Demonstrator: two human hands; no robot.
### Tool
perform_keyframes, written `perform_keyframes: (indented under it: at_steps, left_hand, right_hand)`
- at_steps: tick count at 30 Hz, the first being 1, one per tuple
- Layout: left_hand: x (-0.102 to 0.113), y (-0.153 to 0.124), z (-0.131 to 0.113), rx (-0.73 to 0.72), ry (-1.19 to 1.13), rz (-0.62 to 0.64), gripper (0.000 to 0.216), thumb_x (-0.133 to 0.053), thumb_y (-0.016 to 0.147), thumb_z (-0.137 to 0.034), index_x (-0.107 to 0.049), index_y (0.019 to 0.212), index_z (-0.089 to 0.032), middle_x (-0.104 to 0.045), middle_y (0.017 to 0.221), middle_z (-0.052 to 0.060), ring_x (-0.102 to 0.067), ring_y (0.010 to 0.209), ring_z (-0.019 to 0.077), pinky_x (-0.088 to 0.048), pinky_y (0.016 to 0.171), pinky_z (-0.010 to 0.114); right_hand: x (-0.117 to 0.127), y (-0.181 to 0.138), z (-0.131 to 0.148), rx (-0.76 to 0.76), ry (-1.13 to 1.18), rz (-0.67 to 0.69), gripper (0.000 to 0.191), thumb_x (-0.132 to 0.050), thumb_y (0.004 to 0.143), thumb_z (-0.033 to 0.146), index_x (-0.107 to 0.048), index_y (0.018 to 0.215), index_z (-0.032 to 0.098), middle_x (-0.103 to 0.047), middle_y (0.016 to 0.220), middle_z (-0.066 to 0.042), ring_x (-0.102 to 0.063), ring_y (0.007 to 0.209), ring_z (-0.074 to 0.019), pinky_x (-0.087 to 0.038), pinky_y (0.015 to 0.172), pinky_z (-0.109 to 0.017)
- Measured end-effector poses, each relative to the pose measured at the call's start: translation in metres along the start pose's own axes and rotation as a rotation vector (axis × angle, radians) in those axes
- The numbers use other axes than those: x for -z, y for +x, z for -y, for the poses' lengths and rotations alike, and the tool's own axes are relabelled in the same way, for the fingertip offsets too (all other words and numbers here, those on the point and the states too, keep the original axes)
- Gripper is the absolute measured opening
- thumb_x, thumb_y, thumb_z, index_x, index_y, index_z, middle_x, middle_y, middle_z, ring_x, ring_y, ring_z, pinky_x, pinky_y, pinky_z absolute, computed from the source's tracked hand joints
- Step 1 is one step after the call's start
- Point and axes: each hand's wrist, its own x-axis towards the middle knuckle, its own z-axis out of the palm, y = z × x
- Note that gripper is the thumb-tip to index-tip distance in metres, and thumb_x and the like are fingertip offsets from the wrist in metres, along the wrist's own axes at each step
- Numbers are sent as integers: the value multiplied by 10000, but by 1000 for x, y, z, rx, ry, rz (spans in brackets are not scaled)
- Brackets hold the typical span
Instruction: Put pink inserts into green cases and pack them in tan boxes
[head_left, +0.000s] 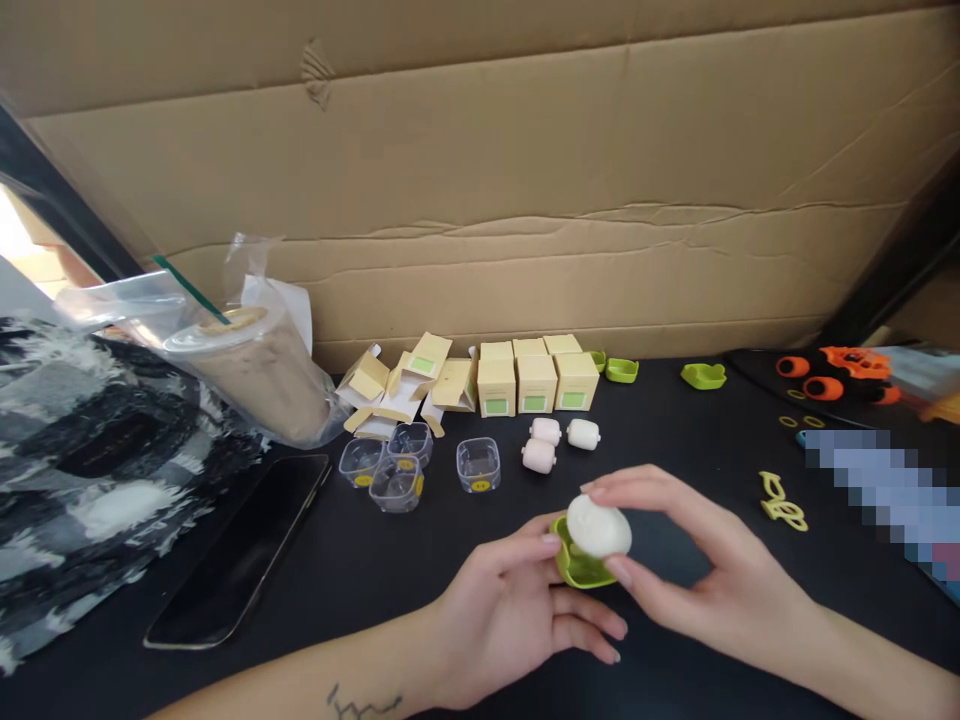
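Note:
My left hand [517, 610] grips a small green tray [579, 568] from the left, fingers curled round its edge. My right hand [690, 560] pinches a white squishy lump [598, 527] between thumb and forefinger, right on top of the green tray. Just behind the hands lie three more white lumps [553, 441] on the black table [375, 570]. Further back stand three closed cream boxes [536, 380] with green labels, and beside them a heap of opened boxes [405, 385].
Several clear plastic cups [416, 465] sit left of centre. A black phone [240, 550] lies at the left, by an iced drink in a plastic bag [247, 360]. Spare green trays [703, 375], yellow parts [782, 500] and an orange toy [840, 372] lie at right. Cardboard walls the back.

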Motion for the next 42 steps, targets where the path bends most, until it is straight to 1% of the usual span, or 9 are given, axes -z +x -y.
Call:
perform_keyframes:
  at_steps: [6, 12, 16, 19, 22, 24, 29, 37, 42]
  left_hand:
    - [0, 0, 2, -4, -4, -6, 309, -420, 800, -168, -563, 1067, -110, -644, 859, 122, -669, 736, 196, -468, 770, 354]
    - [0, 1, 3, 20, -7, 0, 310, -460, 762, -187, -591, 1034, -117, -637, 827, 101, -658, 721, 191, -467, 762, 350]
    - [-2, 1, 4, 32, -16, -16, 267, -503, 817, -274, -620, 965, -85, -631, 825, 116, -650, 753, 196, -466, 787, 343]
    - [-5, 0, 4, 28, 17, -46, 285, -517, 871, -298, -619, 1030, -84, -628, 850, 117, -648, 793, 202, -464, 814, 356]
    - [-7, -2, 2, 0, 37, -78, 280, -539, 878, -218, -601, 1128, -108, -629, 902, 110, -642, 849, 194, -457, 856, 364]
    - [-8, -2, 1, -6, 31, -94, 269, -534, 886, -196, -604, 1132, -114, -628, 917, 105, -635, 876, 185, -449, 885, 362]
    - [-5, -1, 2, 55, -18, -59, 273, -464, 926, -277, -627, 1048, -95, -623, 901, 110, -638, 870, 192, -432, 924, 370]
    - [-5, -1, 0, 36, -72, -46, 224, -513, 856, -214, -636, 1012, -109, -645, 918, 108, -639, 877, 203, -421, 928, 362]
    - [-5, -1, 4, 60, -46, -50, 270, -515, 814, -229, -637, 1007, -86, -638, 906, 115, -615, 850, 198, -433, 880, 366]
  right_hand:
    - [-6, -2, 2, 146, -160, 68, 319, -549, 829, 85, -554, 1131, 190, -658, 1053, -98, -680, 898, -183, -579, 745, -284]
    - [-8, -3, 1, 199, -166, 43, 329, -552, 812, 77, -567, 1130, 162, -673, 1038, -109, -668, 931, -171, -567, 788, -259]
    - [-10, -3, -1, 200, -174, 48, 351, -533, 798, 66, -587, 1129, 168, -674, 1009, -99, -670, 875, -160, -570, 741, -245]
    - [-11, -1, -1, 189, -153, 33, 360, -533, 779, 53, -610, 1110, 171, -676, 981, -91, -669, 838, -157, -567, 718, -241]
    - [-10, 0, 0, 226, -165, 17, 343, -555, 764, 51, -631, 1080, 160, -687, 957, -96, -669, 839, -179, -564, 728, -281]
    - [-10, 0, 0, 251, -186, 14, 358, -559, 760, 48, -633, 1093, 157, -696, 967, -101, -671, 867, -192, -563, 747, -301]
    - [-10, -2, -2, 220, -165, 3, 346, -563, 784, 63, -620, 1114, 149, -712, 1012, -103, -670, 931, -187, -565, 787, -283]
    - [-11, 0, 1, 188, -140, -14, 391, -541, 776, 53, -608, 1139, 181, -721, 1021, -92, -687, 919, -183, -570, 772, -279]
    - [-13, -3, 2, 119, -69, 51, 363, -652, 789, 153, -576, 1140, 208, -699, 1037, -88, -681, 916, -198, -570, 768, -288]
